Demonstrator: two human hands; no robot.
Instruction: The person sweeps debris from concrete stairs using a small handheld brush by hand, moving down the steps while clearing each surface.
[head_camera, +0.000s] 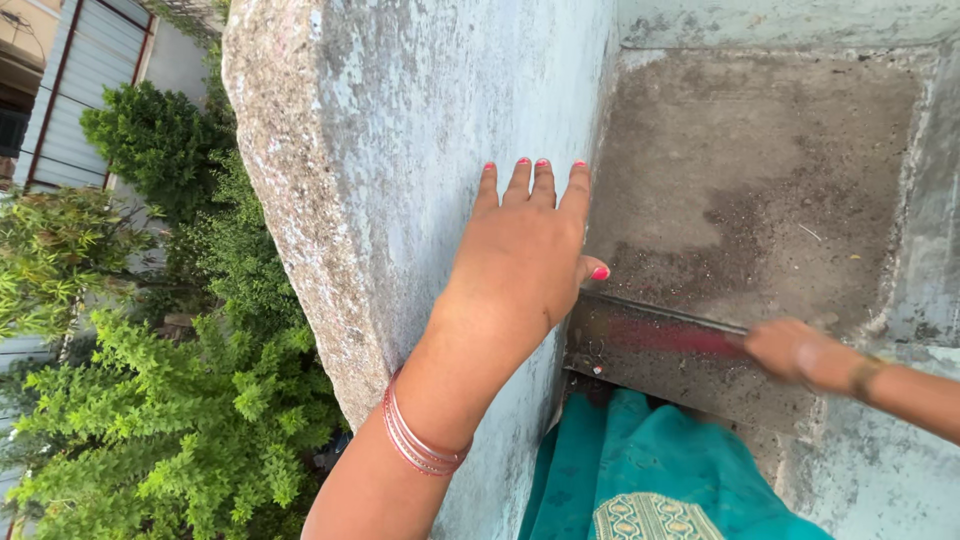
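**Hand Braced on Parapet, Broom Low Over Dusty Floor**

Seen from above on a weathered concrete ledge. Left hand (525, 250) pressed flat against the pale, flaking parapet wall (400, 130), grip released, fingers straight and close together, nails painted pink, thin red bangles (420, 440) circling the wrist. Right hand (795, 350) blurred, low near the right edge of the floor, grip clenched around a red broom handle (670, 335) held level just above the grimy floor (760, 160), running from the hand toward the base of the parapet wall. Dark dirt spread across the middle of the floor, thicker toward its near edge beside the handle. Teal cloth (650, 460) with a patterned gold border directly below, at the near edge. Beyond the outer edge of the wall, far below, green bushes (160, 400) and a grey building (90, 80).
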